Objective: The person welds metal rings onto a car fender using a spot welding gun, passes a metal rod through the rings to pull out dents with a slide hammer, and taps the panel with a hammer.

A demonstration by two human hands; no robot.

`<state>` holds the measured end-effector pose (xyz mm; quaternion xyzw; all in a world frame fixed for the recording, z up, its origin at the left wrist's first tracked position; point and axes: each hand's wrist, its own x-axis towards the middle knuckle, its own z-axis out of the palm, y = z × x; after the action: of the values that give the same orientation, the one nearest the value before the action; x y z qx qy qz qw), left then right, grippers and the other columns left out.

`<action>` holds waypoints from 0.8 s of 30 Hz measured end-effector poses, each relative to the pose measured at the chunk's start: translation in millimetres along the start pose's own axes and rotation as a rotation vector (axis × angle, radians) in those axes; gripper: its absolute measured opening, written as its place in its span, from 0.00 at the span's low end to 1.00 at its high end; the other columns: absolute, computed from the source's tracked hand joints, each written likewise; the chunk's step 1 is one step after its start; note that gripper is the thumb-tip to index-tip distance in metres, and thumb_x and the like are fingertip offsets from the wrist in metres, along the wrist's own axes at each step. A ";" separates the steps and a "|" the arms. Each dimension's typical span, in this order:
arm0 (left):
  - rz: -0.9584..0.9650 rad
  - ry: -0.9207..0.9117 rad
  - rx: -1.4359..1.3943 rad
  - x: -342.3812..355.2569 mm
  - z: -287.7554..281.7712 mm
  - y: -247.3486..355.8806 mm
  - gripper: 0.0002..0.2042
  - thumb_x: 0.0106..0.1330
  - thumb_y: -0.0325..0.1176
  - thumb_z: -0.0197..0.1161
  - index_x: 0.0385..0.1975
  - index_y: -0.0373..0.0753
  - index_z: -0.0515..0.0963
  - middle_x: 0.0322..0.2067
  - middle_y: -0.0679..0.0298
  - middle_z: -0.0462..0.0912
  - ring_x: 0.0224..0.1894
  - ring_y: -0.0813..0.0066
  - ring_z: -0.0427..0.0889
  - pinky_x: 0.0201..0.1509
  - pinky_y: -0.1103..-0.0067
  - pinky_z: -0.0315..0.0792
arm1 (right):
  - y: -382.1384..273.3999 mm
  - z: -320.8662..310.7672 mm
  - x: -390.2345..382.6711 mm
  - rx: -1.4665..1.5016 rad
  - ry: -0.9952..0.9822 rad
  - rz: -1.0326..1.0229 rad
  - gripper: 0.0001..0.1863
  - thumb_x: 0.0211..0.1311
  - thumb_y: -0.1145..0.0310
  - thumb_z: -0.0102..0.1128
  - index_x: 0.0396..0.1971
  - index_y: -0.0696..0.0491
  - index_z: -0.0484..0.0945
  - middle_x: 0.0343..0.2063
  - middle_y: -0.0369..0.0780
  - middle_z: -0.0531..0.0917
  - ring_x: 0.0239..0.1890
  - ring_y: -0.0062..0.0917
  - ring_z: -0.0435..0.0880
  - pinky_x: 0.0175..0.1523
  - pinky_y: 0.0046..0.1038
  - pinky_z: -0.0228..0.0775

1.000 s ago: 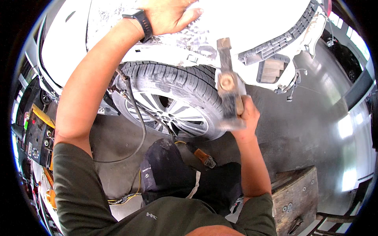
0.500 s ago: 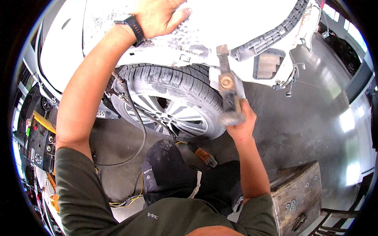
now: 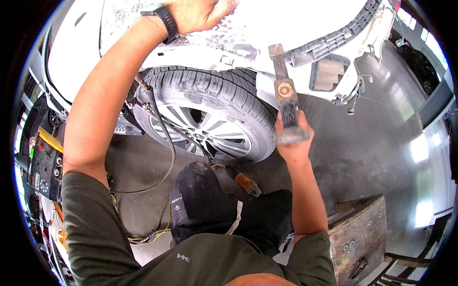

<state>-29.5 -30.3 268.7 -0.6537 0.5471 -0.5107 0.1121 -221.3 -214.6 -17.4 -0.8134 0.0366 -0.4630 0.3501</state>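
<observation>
My left hand point(image 3: 195, 14) lies on the scuffed white body panel point(image 3: 281, 24) of a car, at the top of the view. Its thumb is stretched out and the other fingers run past the upper edge; a black watch point(image 3: 162, 19) is on that wrist. My right hand point(image 3: 296, 145) is closed around a worn hammer point(image 3: 285, 90), to the right of the car wheel point(image 3: 205, 114). The hammer's long metal head points toward me and the panel; its handle is mostly hidden. The hammer overlaps the panel's lower edge, and I cannot tell whether they touch.
A corded orange-and-black power tool point(image 3: 248, 183) lies on the floor by my knees. A dark cable point(image 3: 171, 157) hangs in front of the wheel. A worn wooden box point(image 3: 360, 240) stands at the lower right, and a machine with a yellow handle point(image 3: 51, 139) at the left.
The hammer and my right hand have shifted slightly; the hammer looks less blurred. My left hand sits higher in the view, still against the panel. The whole view has moved a little.
</observation>
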 end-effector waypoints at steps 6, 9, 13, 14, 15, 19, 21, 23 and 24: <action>0.019 0.032 0.004 -1.0 0.8 -1.0 0.37 0.61 0.43 0.53 0.73 0.40 0.59 0.74 0.45 0.56 0.74 0.37 0.56 0.74 0.42 0.49 | -0.8 -3.4 14.0 -0.059 -0.021 -0.049 0.16 0.51 0.71 0.70 0.39 0.54 0.74 0.27 0.48 0.81 0.32 0.52 0.83 0.37 0.38 0.78; 0.006 0.029 0.021 -0.1 3.9 -3.1 0.36 0.62 0.43 0.53 0.73 0.41 0.59 0.74 0.45 0.56 0.74 0.37 0.57 0.73 0.42 0.49 | -9.8 -5.9 12.8 -0.036 0.028 -0.088 0.17 0.53 0.69 0.70 0.40 0.56 0.74 0.27 0.51 0.81 0.31 0.53 0.83 0.37 0.39 0.78; 0.021 0.065 0.004 1.9 7.3 -1.5 0.36 0.62 0.43 0.53 0.73 0.42 0.59 0.74 0.46 0.57 0.74 0.38 0.56 0.73 0.43 0.50 | -11.6 -0.7 24.6 0.026 0.051 0.012 0.06 0.66 0.70 0.65 0.33 0.57 0.82 0.21 0.45 0.82 0.21 0.33 0.81 0.31 0.32 0.72; 0.022 0.077 0.008 1.0 9.4 -0.8 0.36 0.62 0.43 0.53 0.73 0.42 0.59 0.74 0.46 0.57 0.74 0.39 0.56 0.74 0.43 0.50 | -8.9 -2.1 21.0 0.023 0.046 0.014 0.06 0.66 0.70 0.65 0.33 0.57 0.82 0.21 0.45 0.82 0.21 0.33 0.81 0.31 0.32 0.72; 0.032 0.117 0.032 0.7 13.1 1.7 0.35 0.62 0.44 0.54 0.71 0.40 0.62 0.71 0.45 0.61 0.71 0.39 0.60 0.74 0.46 0.52 | -4.3 -5.3 16.0 0.003 0.082 -0.069 0.07 0.66 0.70 0.65 0.34 0.58 0.81 0.22 0.44 0.83 0.22 0.30 0.81 0.32 0.31 0.72; -0.099 0.169 0.099 27.0 9.7 21.0 0.32 0.64 0.50 0.55 0.61 0.32 0.72 0.61 0.39 0.70 0.64 0.40 0.66 0.72 0.52 0.55 | -2.8 -1.0 -17.1 0.083 0.154 -0.129 0.10 0.68 0.68 0.64 0.35 0.60 0.78 0.23 0.38 0.82 0.25 0.23 0.79 0.33 0.27 0.72; -0.230 0.163 0.091 44.7 9.7 43.9 0.32 0.64 0.51 0.55 0.60 0.31 0.73 0.61 0.38 0.69 0.65 0.39 0.65 0.72 0.52 0.55 | 1.4 3.8 -52.3 0.127 0.117 -0.056 0.11 0.69 0.67 0.63 0.35 0.61 0.77 0.23 0.37 0.81 0.25 0.22 0.79 0.33 0.26 0.71; -0.360 0.196 0.154 64.3 29.1 55.5 0.32 0.65 0.54 0.56 0.58 0.30 0.75 0.62 0.36 0.68 0.67 0.37 0.63 0.73 0.52 0.54 | 3.8 7.4 -84.0 0.102 0.161 0.107 0.11 0.72 0.66 0.61 0.31 0.58 0.75 0.21 0.35 0.79 0.24 0.18 0.77 0.31 0.25 0.70; -0.350 0.192 0.161 63.6 35.6 62.6 0.32 0.65 0.54 0.56 0.58 0.30 0.75 0.62 0.36 0.68 0.67 0.37 0.63 0.73 0.52 0.54 | 8.2 13.1 -102.8 0.113 0.166 0.110 0.11 0.72 0.66 0.61 0.31 0.58 0.75 0.21 0.35 0.79 0.24 0.18 0.77 0.31 0.25 0.70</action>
<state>-46.7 -121.3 243.1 -0.6759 0.3908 -0.6245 0.0207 -267.4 -174.3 -101.4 -0.7480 0.0840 -0.5103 0.4160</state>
